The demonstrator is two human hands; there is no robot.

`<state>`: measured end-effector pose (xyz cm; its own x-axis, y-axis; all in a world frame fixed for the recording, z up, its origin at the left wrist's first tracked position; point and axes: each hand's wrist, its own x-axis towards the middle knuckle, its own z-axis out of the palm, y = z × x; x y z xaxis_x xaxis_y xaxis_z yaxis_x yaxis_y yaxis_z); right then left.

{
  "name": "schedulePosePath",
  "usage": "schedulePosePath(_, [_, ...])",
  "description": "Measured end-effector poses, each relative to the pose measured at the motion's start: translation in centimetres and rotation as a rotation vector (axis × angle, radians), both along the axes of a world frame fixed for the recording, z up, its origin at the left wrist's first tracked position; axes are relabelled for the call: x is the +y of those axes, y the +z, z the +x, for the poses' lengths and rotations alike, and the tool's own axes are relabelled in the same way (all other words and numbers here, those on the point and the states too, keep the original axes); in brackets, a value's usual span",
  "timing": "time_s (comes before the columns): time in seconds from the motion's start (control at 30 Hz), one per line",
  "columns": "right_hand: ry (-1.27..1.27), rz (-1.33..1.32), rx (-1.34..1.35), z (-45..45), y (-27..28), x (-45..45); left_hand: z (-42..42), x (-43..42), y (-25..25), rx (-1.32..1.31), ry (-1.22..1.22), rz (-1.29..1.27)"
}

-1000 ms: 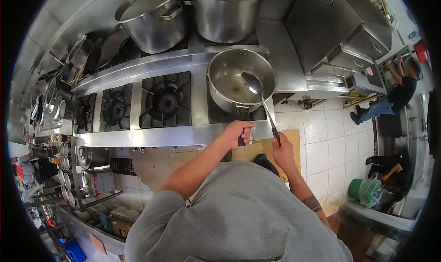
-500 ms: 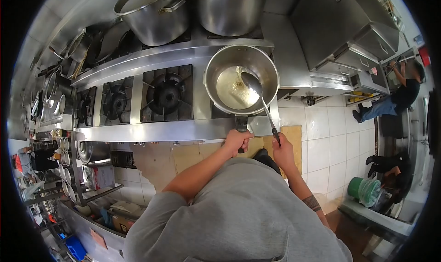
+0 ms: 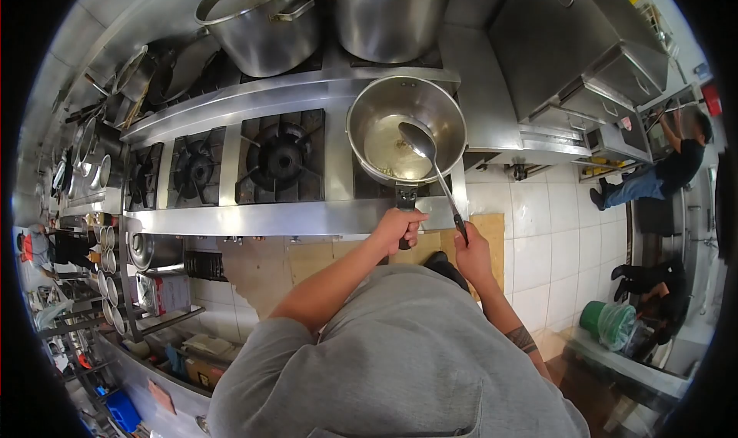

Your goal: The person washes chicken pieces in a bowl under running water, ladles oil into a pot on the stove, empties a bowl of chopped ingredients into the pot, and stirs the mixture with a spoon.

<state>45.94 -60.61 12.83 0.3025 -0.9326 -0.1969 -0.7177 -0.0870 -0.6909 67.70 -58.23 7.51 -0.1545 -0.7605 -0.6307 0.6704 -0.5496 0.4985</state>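
Note:
My left hand (image 3: 400,229) is wrapped round the black handle of a deep steel pot (image 3: 369,96), which is over the right end of the stove. My right hand (image 3: 472,246) grips the dark handle of a long metal spoon (image 3: 417,139). The spoon's bowl is inside the pot, over its bottom, and its shaft crosses the near rim. A little liquid with small pale bits lies in the pot, gathered toward the near side. Whether the pot rests on the burner grate or is slightly raised, I cannot tell.
Burners (image 3: 283,160) line the stove (image 3: 254,219) on the left. Two large pots (image 3: 265,38) stand behind. Steel drawers (image 3: 596,100) are at the right. A person (image 3: 680,157) stands far right, another crouches by a green bin (image 3: 607,323), and more people are far left.
The pot was tilted a little and is now more level, with its liquid shifted toward the near side. The spoon has shifted slightly with it. Both hands keep their grips.

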Motion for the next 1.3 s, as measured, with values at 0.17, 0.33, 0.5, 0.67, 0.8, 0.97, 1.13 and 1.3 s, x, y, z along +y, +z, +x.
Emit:
schedulePosePath(0.17, [-0.03,-0.058,0.009,-0.8,-0.5,-0.6,0.7,-1.5,1.4,-0.038,-0.088,0.047])
schedulePosePath(0.33, [-0.072,-0.08,-0.042,-0.8,-0.3,-1.2,1.0,-2.7,3.8,0.108,-0.075,0.068])
schedulePosePath(0.5, [-0.066,-0.088,-0.04,-1.3,-0.6,-1.2,0.1,-1.1,1.9,-0.012,-0.061,0.089])
schedulePosePath(0.67, [-0.042,-0.077,-0.013,-1.6,-1.3,-0.5,0.0,-0.1,1.1,-0.066,-0.007,0.074])
schedulePosePath(0.8, [-0.056,0.016,-0.039,-0.9,-0.2,-0.7,0.0,-0.2,1.2,-0.069,-0.025,0.054])
schedulePosePath(0.97, [-0.059,0.04,-0.036,-0.7,0.4,-0.9,-0.1,0.0,0.9,0.012,-0.071,0.064])
schedulePosePath(1.13, [-0.03,-0.194,-0.032,-0.5,-0.6,-0.6,-1.6,-0.6,0.2,0.096,-0.019,0.048])
schedulePosePath(1.3, [0.011,-0.204,-0.016,-1.2,-1.3,-1.6,-2.1,0.5,2.3,-0.047,-0.01,-0.018])
